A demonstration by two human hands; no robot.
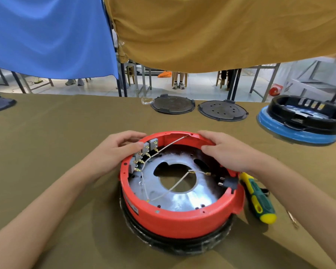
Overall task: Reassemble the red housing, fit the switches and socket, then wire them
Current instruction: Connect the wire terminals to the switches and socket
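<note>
The red housing [180, 220] sits mid-table. The left hand [113, 152] pinches the switches [144, 152] at ten o'clock, seemingly seating them; the right hand [227, 152] grips the two o'clock rim to steady it. Wires [173, 188] trail loose.

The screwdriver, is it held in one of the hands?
No, the screwdriver lies on the table beside the red housing, untouched.

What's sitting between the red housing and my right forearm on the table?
In the head view, a green and yellow screwdriver lies on the cloth beside the red housing, just inside the right forearm.
</note>
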